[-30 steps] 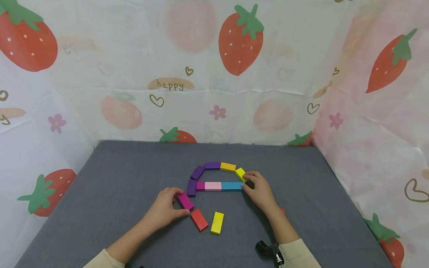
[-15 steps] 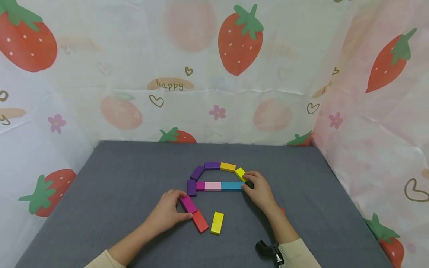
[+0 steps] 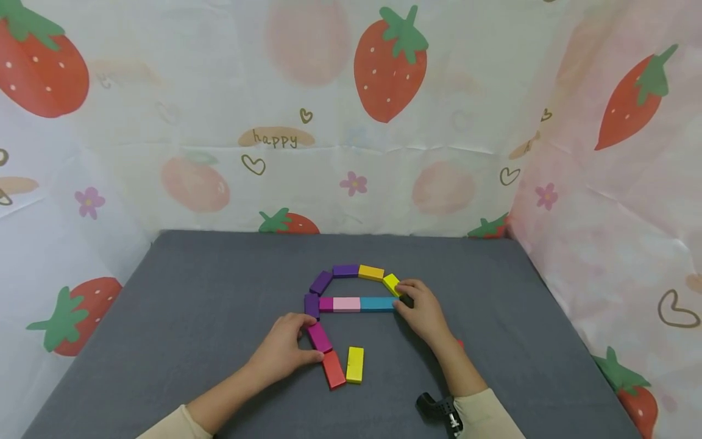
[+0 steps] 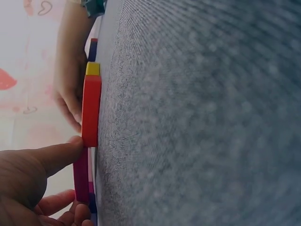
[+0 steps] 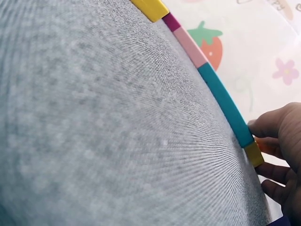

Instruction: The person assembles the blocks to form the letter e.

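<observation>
My left hand (image 3: 280, 347) pinches a magenta block (image 3: 320, 337) by its ends, thumb at the near end beside a red block (image 3: 334, 369). The left wrist view shows the thumb (image 4: 70, 148) where the magenta and red blocks meet. A yellow block (image 3: 354, 364) lies just right of the red one. My right hand (image 3: 425, 314) is at the right end of the arrangement, thumb by the blue strip's (image 3: 376, 304) end. In the right wrist view its thumb and fingers flank a dark yellow block (image 5: 254, 154), partly hidden from the head view.
An arch of purple (image 3: 321, 282), orange-yellow (image 3: 371, 272) and yellow (image 3: 390, 283) blocks rises behind a row with a pink block (image 3: 347, 304). Something red (image 3: 460, 344) shows past the right forearm. A black wrist mount (image 3: 436, 407) sits by the right sleeve. Printed curtains enclose the grey table (image 3: 219, 274).
My left hand has slid the magenta block rightward until its far end sits close below the lowest purple block. The red block has turned and shifted toward the yellow one. My right hand stays put.
</observation>
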`<state>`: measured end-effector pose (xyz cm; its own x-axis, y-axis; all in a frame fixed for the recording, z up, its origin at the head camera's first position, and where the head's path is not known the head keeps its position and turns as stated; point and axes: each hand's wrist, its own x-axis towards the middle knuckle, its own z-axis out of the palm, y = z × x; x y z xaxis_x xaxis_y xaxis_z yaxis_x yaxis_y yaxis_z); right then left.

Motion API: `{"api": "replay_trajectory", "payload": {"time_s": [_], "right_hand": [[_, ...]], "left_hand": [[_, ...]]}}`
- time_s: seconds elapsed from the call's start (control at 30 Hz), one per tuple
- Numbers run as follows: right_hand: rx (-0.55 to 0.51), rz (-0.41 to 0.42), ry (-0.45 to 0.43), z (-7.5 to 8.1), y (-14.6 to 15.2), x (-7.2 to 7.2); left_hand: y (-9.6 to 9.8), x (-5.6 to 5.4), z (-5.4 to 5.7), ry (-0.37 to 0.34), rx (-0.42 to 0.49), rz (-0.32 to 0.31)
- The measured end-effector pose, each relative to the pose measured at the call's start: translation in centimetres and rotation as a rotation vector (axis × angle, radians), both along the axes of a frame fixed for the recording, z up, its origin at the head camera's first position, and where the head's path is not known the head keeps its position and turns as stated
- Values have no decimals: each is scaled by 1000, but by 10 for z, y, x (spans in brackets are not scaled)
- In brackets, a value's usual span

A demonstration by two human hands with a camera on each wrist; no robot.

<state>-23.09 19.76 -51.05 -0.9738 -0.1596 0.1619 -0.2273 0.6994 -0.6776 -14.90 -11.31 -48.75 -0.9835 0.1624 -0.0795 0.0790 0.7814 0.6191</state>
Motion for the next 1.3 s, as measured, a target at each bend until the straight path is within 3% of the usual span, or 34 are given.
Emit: {"api": "replay_trajectory", "payload": {"time_s": [0.53,1.1,1.3], "right_hand": [[14,-7,3,-3,0,-1],[23,-6,-1,-4,1,-1],[15,-5,8,-4,1,-2]], "left_hand": [[4,-5,-5,-15,30,67],[3,-4,-2,7,-19,37],[3,-4,0,45,-38,25]]}}
